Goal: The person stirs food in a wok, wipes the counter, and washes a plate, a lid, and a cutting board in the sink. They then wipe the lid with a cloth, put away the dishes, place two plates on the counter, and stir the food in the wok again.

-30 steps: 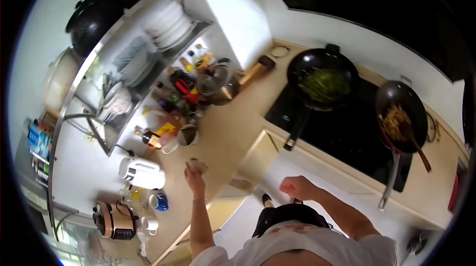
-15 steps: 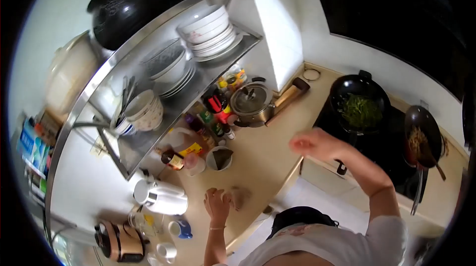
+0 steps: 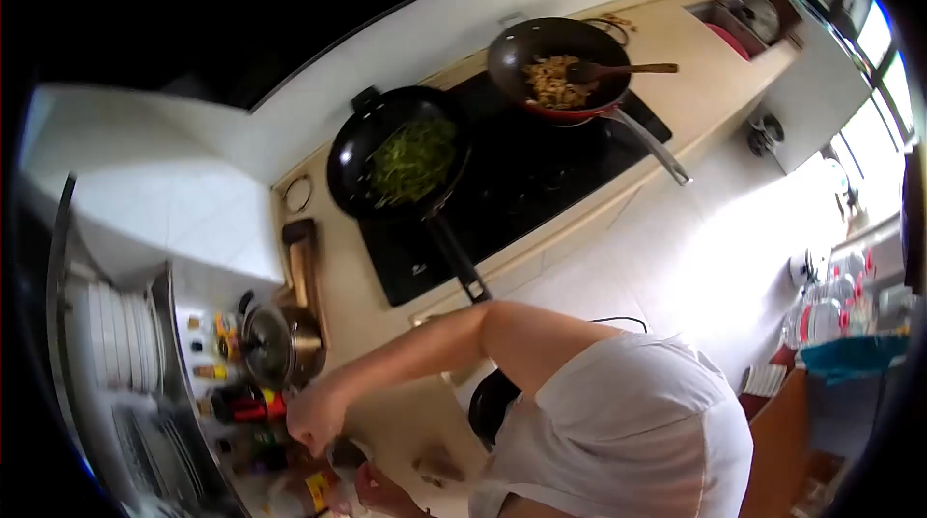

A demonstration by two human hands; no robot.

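Observation:
My right hand (image 3: 316, 419) reaches across the counter, fingers curled down beside the seasoning bottles and just above a small white bowl (image 3: 348, 452). Whatever those fingers hold, I cannot tell. At the near rim of this bowl is my left hand (image 3: 383, 493), its fingers closed against the edge. The bowl shows something dark inside. A pale brownish, blurred item (image 3: 437, 468) lies on the counter to the right of my left hand. An oil jug with a yellow label (image 3: 317, 492) stands left of the bowl, close to both hands.
A black pan of greens (image 3: 415, 159) and a wok of browned food (image 3: 552, 84) with a wooden spatula (image 3: 628, 70) sit on the black cooktop (image 3: 512, 199), handles projecting toward me. A lidded pot (image 3: 280, 344) stands left. A rack of plates (image 3: 121, 336) borders the counter.
The view has swung right toward the cooktop. My right hand has moved from near the stove to above the small bowl, and my left hand has come to the bowl's edge.

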